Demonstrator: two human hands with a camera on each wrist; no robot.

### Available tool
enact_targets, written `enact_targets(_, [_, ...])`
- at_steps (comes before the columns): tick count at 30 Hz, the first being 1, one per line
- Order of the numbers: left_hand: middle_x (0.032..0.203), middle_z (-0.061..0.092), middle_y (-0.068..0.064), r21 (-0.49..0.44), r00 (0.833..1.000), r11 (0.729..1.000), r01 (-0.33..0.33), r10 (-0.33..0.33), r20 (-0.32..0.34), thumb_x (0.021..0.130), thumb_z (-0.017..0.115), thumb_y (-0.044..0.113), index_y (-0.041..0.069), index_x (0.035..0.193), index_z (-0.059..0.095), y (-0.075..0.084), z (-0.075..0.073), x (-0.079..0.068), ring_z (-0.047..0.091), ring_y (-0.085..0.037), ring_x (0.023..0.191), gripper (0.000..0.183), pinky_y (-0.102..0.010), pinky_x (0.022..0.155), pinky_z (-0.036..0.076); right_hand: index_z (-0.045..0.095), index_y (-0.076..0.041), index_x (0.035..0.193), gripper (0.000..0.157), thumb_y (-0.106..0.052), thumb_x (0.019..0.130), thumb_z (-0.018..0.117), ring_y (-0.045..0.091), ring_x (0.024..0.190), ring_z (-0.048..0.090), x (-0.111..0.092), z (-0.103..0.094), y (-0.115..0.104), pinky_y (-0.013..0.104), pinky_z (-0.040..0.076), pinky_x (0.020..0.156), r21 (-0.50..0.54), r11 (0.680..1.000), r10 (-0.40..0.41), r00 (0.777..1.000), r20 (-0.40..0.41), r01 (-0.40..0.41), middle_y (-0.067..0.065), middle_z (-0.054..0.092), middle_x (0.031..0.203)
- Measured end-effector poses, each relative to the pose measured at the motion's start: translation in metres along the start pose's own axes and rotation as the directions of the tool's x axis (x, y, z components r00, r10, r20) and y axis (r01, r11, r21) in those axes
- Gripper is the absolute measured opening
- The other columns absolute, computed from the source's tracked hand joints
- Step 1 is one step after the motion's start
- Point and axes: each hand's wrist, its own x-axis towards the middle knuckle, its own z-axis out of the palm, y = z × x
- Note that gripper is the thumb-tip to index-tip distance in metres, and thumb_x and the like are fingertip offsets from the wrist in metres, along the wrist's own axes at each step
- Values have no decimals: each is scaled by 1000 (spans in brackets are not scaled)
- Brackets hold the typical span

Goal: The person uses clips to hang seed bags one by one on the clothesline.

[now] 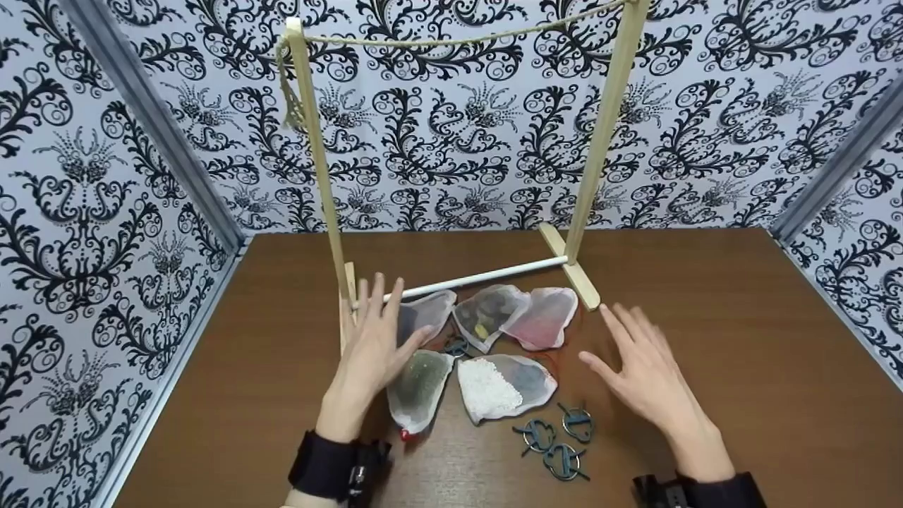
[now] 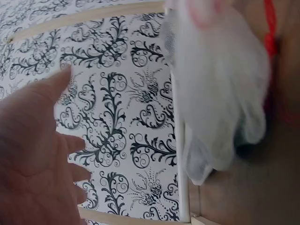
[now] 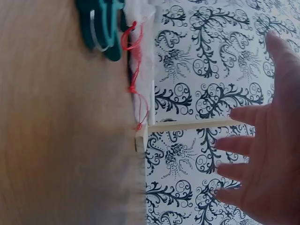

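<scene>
My left hand [image 1: 372, 349] hovers with spread fingers over the left side of a group of mesh pouches and holds nothing. Beneath and beside it lie a pouch with dark green filling [image 1: 421, 388] and a greyish pouch [image 1: 430, 310], partly hidden by the hand. A pouch of white grains [image 1: 490, 388], one with dark contents and a yellow bit [image 1: 487, 314], and one with pink filling [image 1: 543, 321] lie to the right. My right hand [image 1: 645, 367], fingers apart and empty, is held right of the pouches. Several teal clips with metal rings [image 1: 564, 460] lie on the table; one [image 1: 457, 346] sits among the pouches.
A wooden frame stands behind the pouches, with a left post [image 1: 317, 148], a right post [image 1: 608, 134], a white bottom rod [image 1: 487, 275] and a slack rope [image 1: 451, 42] across its top. Patterned walls [image 1: 451, 134] enclose the brown table [image 1: 741, 367].
</scene>
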Motion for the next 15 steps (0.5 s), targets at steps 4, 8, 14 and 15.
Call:
enact_targets(4, [140, 57, -22, -58, 996, 995, -83, 81, -48, 93, 68, 40, 6, 137, 57, 5, -2, 0, 56, -42, 129, 57, -54, 106, 45, 52, -4, 143, 64, -40, 92, 69, 42, 129, 55, 0, -1, 0, 58, 44, 105, 51, 998, -37, 997, 74, 33, 21, 59, 140])
enact_targets(8, [124, 69, -16, -69, 995, 993, -95, 94, -12, 92, 70, 32, 8, 128, 65, 7, -2, -1, 68, -35, 111, 43, -50, 90, 55, 62, -1, 132, 49, -30, 93, 70, 37, 119, 64, 1, 0, 0, 53, 50, 98, 74, 994, -88, 980, 179, 76, 18, 67, 129])
enact_targets(14, [97, 72, -13, -113, 970, 975, -190, 204, 131, 89, 73, 18, 5, 101, 73, 9, -3, -6, 70, -29, 90, 17, -44, 77, 56, 67, -1, 117, 42, -32, 90, 73, 13, 80, 61, 0, 5, -2, 32, 50, 70, 118, 989, -120, 931, 345, 84, 4, 69, 92])
enact_targets(15, [92, 71, -11, -118, 959, 970, -212, 230, 164, 87, 74, 15, 5, 95, 74, 9, -4, -7, 69, -28, 87, 12, -43, 75, 56, 68, -2, 114, 42, -34, 89, 73, 10, 76, 56, -1, 5, -3, 28, 46, 66, 126, 989, -117, 922, 369, 75, 2, 66, 86])
